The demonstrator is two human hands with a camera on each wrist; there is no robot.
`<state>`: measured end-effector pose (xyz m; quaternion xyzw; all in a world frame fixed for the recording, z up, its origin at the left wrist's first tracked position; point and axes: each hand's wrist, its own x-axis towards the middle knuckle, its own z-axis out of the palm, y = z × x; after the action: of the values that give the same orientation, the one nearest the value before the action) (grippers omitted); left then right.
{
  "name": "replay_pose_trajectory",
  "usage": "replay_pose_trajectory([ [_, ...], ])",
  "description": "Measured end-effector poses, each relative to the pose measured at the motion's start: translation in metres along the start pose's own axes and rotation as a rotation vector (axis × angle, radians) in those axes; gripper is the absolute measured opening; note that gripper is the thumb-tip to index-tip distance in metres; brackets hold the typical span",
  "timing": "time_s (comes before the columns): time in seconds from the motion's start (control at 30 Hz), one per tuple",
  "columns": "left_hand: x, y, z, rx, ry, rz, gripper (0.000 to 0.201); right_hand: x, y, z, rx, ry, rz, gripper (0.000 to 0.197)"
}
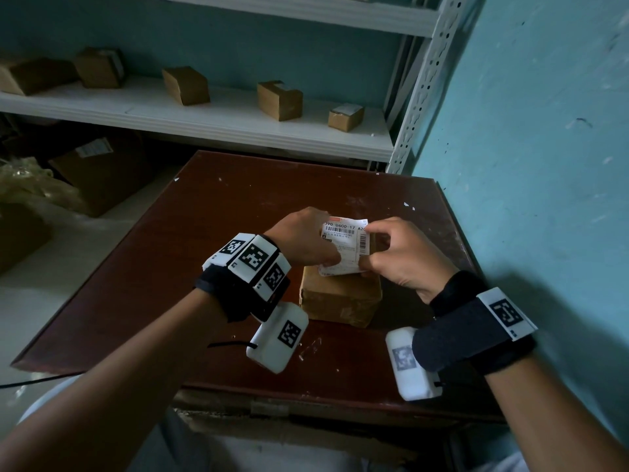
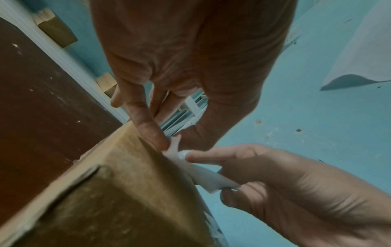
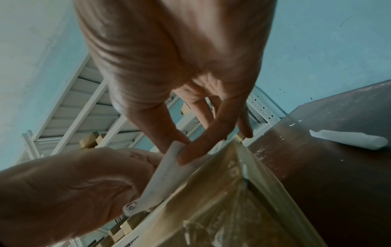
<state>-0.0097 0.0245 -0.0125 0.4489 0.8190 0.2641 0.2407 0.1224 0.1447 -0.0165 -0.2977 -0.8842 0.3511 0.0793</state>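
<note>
- Head view: the left hand (image 1: 303, 237) and the right hand (image 1: 406, 255) each pinch a side of a white label (image 1: 344, 246).
- The label is held at the top of a cardboard box (image 1: 340, 299) that stands on a brown table (image 1: 204, 260).

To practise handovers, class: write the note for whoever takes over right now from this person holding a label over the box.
Left hand: pinches the left edge of the label.
Right hand: pinches its right edge.
Box stands on the brown table, under the label.
Done: label held above the box top, print facing up.
Left: it does not lie flat yet; probably lay it down and smooth it.
</note>
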Motion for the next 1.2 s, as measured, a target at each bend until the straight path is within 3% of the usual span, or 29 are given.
replay_pose_trajectory([
  [0.63,-0.0031,0.0027,0.0037,0.008,0.003,0.000,0.043,-0.0058,-0.0046,0.0009,-0.064,-0.014,-0.034,0.059],
  [1.2,0.0001,0.0012,0.0048,0.026,-0.032,0.001,0.038,-0.0054,-0.0064,0.0030,-0.120,-0.027,-0.036,0.061],
])
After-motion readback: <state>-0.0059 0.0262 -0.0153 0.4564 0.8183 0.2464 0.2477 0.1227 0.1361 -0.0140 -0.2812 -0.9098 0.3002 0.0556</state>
